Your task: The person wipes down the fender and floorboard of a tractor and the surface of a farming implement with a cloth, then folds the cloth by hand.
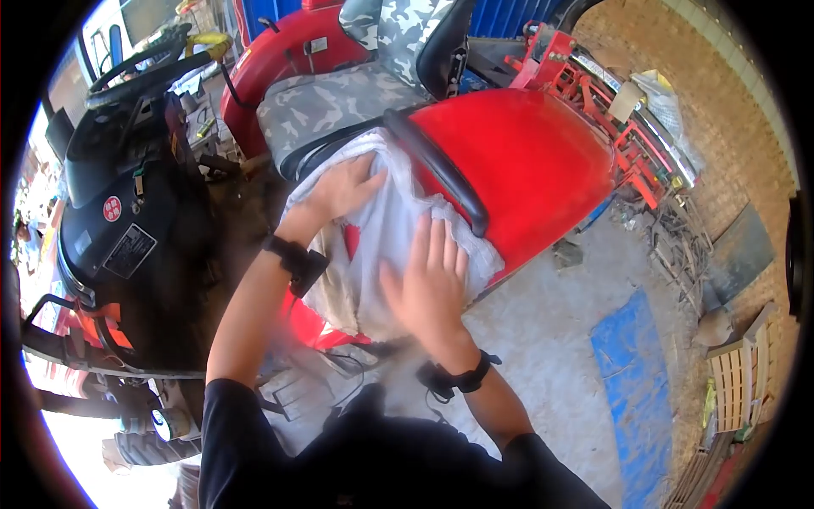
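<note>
A whitish cloth (381, 229) is spread over the near part of a red tractor fender (526, 161), just in front of a black grab rail (437, 174). My left hand (343, 188) lies on the cloth's upper left part, fingers extended toward the rail. Flat on its right part is my right hand (431, 276), thumb apart and fingers stretched out. Red paint shows below the cloth's lower edge. Beyond the cloth stands a camouflage-patterned seat (326, 110). Both wrists wear black straps.
To the left are a steering wheel (140, 64) and a black console (140, 212). Red metal linkage (636, 153) sits behind the fender. A blue sheet (632, 382) lies on the concrete floor at right, near a slatted crate (738, 386).
</note>
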`<state>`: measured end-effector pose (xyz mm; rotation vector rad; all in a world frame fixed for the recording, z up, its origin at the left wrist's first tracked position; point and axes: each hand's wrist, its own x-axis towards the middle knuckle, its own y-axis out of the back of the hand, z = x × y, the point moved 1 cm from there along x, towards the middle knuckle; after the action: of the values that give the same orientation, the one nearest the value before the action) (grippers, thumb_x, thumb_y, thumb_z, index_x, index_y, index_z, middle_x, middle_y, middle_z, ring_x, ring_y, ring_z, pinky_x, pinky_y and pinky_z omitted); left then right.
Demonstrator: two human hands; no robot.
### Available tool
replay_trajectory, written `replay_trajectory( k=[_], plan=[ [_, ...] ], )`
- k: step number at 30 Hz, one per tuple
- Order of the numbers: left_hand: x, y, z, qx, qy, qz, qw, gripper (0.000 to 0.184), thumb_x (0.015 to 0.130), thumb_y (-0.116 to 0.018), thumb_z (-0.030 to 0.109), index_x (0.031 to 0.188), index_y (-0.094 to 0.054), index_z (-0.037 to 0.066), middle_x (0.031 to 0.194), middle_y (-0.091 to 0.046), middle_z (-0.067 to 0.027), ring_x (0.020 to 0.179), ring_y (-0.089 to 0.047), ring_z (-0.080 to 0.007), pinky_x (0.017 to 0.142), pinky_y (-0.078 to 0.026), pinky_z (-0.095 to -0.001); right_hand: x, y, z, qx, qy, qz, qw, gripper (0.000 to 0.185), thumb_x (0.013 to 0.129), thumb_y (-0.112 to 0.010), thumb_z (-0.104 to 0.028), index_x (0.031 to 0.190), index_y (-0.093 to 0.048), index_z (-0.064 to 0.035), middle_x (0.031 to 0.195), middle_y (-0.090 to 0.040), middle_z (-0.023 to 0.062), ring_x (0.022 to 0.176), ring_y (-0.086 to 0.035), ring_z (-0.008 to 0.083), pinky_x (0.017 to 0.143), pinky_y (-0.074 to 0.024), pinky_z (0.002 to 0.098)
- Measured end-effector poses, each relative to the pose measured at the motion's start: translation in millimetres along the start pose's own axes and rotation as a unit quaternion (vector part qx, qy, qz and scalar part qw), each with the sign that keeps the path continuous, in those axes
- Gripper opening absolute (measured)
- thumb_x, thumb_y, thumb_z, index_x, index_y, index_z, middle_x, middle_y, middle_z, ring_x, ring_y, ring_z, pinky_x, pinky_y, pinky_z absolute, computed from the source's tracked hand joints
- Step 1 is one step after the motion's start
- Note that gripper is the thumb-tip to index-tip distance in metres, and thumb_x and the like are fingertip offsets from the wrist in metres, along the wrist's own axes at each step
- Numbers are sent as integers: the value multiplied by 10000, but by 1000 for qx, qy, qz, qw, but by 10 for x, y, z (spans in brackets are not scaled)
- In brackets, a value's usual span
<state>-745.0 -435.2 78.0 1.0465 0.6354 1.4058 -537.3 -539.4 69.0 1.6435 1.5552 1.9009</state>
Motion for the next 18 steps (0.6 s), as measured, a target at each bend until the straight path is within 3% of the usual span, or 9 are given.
replay_trajectory(
  k=[6, 9, 13, 15, 18],
  plan=[
    [339, -66, -25, -18, -4, -7, 1000, 417, 978, -472, 352, 1162, -523, -19, 1110, -607, -292, 1080, -561, -439, 932, -437, -476, 215, 9, 27, 1, 7, -21, 1000, 720, 890, -602, -362, 1390, -399, 115, 1328, -498, 300, 1227, -491, 388, 999, -392, 455],
    [427, -134, -51, -64, -11, 112, 992, 377, 903, -580, 283, 994, -599, -82, 1015, -628, -313, 976, -603, -425, 895, -453, -462, 270, -44, 41, 28, 3, -33, 999, 698, 901, -587, -335, 1396, -390, 116, 1345, -471, 320, 1274, -453, 412, 1061, -350, 485],
    [485, -117, 76, -46, 9, 141, 989, 385, 885, -601, 279, 933, -619, -102, 950, -639, -316, 920, -620, -440, 849, -476, -467, 384, -13, 68, 46, 14, -38, 998, 686, 904, -582, -307, 1401, -376, 119, 1360, -443, 333, 1287, -429, 424, 1098, -315, 497],
    [480, -88, 174, 16, 57, 144, 988, 443, 900, -600, 362, 906, -647, -79, 964, -656, -292, 931, -637, -443, 847, -494, -492, 443, -10, 66, 46, 15, -50, 998, 683, 900, -586, -288, 1402, -368, 121, 1362, -436, 327, 1292, -419, 422, 1099, -320, 488],
    [475, -91, 174, 23, 44, 158, 986, 456, 901, -603, 373, 871, -663, -78, 917, -665, -284, 879, -650, -440, 822, -504, -498, 452, -19, 48, 36, 11, -45, 998, 679, 899, -590, -280, 1394, -370, 129, 1348, -447, 325, 1277, -431, 419, 1102, -322, 485]
  ],
)
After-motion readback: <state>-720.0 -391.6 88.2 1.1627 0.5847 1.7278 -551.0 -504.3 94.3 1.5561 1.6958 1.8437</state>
